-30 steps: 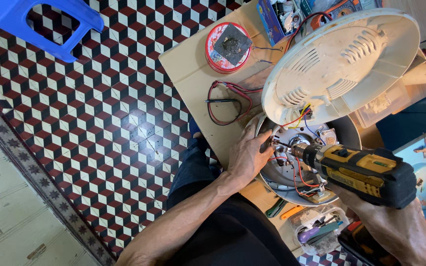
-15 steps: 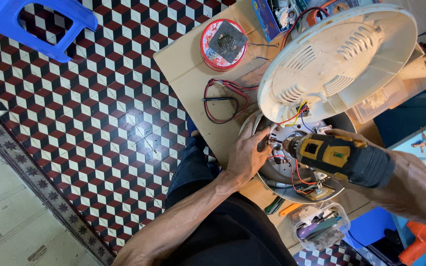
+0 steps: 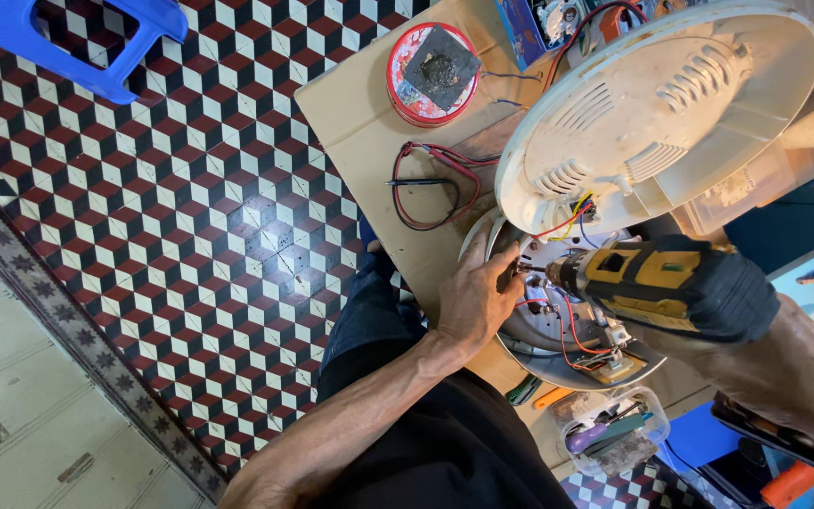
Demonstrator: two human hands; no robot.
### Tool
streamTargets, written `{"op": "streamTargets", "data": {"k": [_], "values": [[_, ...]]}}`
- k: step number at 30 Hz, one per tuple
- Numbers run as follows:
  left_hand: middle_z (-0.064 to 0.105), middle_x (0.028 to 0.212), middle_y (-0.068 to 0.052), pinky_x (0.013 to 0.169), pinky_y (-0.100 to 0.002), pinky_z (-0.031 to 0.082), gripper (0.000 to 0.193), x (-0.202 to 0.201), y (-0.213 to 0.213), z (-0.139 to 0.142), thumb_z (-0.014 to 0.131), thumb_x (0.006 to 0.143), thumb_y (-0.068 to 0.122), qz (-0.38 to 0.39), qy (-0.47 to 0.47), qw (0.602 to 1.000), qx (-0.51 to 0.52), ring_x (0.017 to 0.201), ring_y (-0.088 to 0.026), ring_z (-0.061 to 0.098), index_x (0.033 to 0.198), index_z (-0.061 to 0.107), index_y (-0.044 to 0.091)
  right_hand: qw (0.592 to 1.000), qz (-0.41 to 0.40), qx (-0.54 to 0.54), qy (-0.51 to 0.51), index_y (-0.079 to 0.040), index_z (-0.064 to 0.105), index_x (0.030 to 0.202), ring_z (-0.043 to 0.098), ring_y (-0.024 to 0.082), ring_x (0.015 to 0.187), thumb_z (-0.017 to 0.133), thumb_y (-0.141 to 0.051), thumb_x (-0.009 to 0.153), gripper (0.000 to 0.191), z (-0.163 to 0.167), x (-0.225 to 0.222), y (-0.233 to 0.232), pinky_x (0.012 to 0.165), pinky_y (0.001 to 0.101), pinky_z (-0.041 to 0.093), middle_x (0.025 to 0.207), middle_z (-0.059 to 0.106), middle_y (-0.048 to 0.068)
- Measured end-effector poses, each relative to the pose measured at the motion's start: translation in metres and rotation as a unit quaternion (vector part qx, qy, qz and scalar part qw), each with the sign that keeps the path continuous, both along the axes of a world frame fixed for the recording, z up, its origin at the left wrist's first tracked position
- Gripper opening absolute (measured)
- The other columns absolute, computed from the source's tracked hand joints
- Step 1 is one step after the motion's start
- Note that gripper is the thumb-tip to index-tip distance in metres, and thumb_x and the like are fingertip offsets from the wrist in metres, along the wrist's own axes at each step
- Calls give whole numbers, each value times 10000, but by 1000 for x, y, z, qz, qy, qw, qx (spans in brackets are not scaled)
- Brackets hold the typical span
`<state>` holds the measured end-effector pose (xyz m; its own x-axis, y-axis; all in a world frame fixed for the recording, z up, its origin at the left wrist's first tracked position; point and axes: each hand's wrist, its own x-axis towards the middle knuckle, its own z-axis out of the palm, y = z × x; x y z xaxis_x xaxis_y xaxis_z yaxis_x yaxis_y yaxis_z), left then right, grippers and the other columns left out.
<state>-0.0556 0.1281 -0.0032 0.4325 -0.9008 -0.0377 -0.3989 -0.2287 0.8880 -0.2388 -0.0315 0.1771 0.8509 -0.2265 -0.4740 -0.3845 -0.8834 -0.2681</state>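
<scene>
An opened round appliance base (image 3: 558, 353) lies on a brown board (image 3: 360, 123), showing red, yellow and blue wires inside. Its white vented cover (image 3: 657, 113) is tilted up above it. My left hand (image 3: 478, 302) grips the base's left rim, with the fingertips beside the tip of a drill bit. My right hand (image 3: 770, 325) holds a yellow and black cordless drill (image 3: 652, 278), which lies level and points left into the base. Most of the right hand is hidden behind the drill's dark grip.
On the board lie a red round tin with a black pad on top (image 3: 431, 71) and a loop of red and black leads (image 3: 435, 179). A clear plastic box of small parts (image 3: 614, 434) sits near my lap. A blue stool (image 3: 96, 47) stands on the patterned tile floor.
The drill has swung level and shifted left, bringing its bit up to my left fingertips. The left hand has stayed on the base's rim.
</scene>
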Motion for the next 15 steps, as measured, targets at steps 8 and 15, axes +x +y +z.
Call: {"op": "streamTargets", "data": {"k": [8,15], "values": [[490,1488,-253,954,-411,566,433,-2,1,1,803,834,190,4,21,1000,-3,1252,-396,611,1236,704,61,929,-297,93,202,-252,730,1242,731,112,1059,803,-259,810,438,21,29,15,925,294,596,1165,745,-25],[468,1472,-236,951,-432,565,496,0,-2,9,795,853,157,3,20,1000,-22,1309,-415,555,1287,576,61,1000,-2,19,-5,-246,764,1121,720,186,1029,711,-167,786,349,10,6,7,848,354,592,1133,747,25]]}}
